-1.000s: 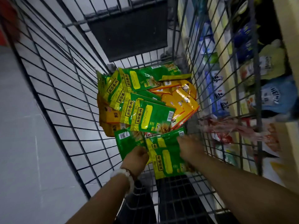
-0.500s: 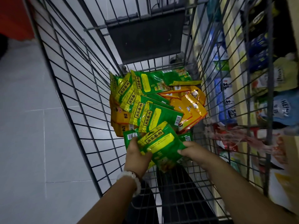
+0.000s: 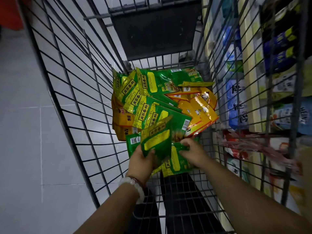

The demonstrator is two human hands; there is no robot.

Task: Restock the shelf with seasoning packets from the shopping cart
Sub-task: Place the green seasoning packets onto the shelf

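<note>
We see glossy flat green packets [image 3: 152, 85] printed 肖家香料 on yellow bands, heaped with orange foil packets [image 3: 200, 108] in the wire cart [image 3: 70, 102]. Nearer us than that heap, our left hand [image 3: 142, 159] grips one tilted green packet [image 3: 157, 141], thumb on its face; our right hand [image 3: 194, 152] pinches another packet [image 3: 176, 162]

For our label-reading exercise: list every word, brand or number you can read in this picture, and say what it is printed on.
"肖家香料" (reading uncertain): yellow band on the green seasoning packets in the shopping cart.
"精": orange packet at the pile's left edge.
Barcode digits on a green packet: too small.
Packet held by the left hand: text blurred.
Shelf goods at right: large characters blurred, unreadable.
</note>
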